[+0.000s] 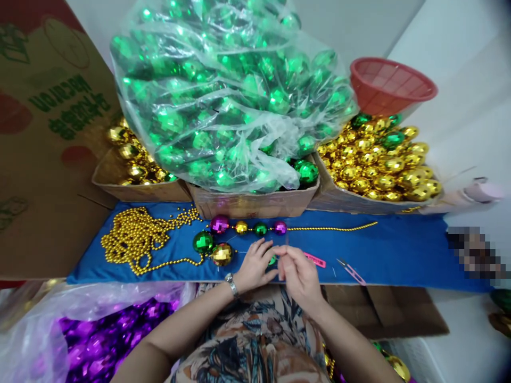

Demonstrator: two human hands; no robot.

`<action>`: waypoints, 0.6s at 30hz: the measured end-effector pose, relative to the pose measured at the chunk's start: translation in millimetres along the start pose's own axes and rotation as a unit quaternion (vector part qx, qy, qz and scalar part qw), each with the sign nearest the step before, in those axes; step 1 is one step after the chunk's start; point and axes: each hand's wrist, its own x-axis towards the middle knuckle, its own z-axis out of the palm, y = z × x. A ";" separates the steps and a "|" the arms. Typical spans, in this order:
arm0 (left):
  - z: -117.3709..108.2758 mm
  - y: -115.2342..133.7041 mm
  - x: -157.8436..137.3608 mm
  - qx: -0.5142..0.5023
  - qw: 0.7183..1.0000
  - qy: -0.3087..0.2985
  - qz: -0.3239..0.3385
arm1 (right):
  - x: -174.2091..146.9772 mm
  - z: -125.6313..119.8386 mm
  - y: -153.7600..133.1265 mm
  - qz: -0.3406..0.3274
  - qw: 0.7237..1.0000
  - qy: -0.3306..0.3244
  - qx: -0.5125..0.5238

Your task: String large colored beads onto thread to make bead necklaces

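Note:
Near the front edge of the blue cloth, my left hand (254,264) curves around a small green faceted ball (272,260), with thumb and fingers on either side of it. Close against that ball, my right hand (300,275) is closed in a pinch; what its fingertips hold is too fine to make out. A thin thread (241,252) runs from a large gold ball (222,254) toward my left hand. Beside the gold ball sits a large green ball (203,242). Behind my hands lies a row with a purple ball (219,224), smaller balls and a gold bead chain (331,229).
A heap of gold bead chain (130,236) lies left. Pink-handled thread snips (352,272) and a pink cutter (315,260) lie right. Behind stand a bag of green balls (223,106), a carton of gold balls (375,159) and a red basket (393,80). Purple balls (115,335) are below left.

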 end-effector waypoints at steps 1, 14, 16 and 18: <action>2.6 -1.2 2.3 0.020 1.000 -0.013 -0.009 | -0.3 -6.7 -6.1 0.013 0.999 0.022 0.025; -29.1 -18.8 -19.2 0.206 0.976 -0.043 -0.059 | 35.4 -158.9 22.3 0.013 0.879 0.462 0.117; -33.6 -24.4 -22.1 0.228 0.972 -0.042 -0.049 | 33.4 -165.7 36.7 0.036 0.870 0.480 0.107; -36.2 -29.9 -24.6 0.240 0.969 -0.039 -0.042 | 32.6 -167.7 47.1 0.064 0.863 0.492 0.095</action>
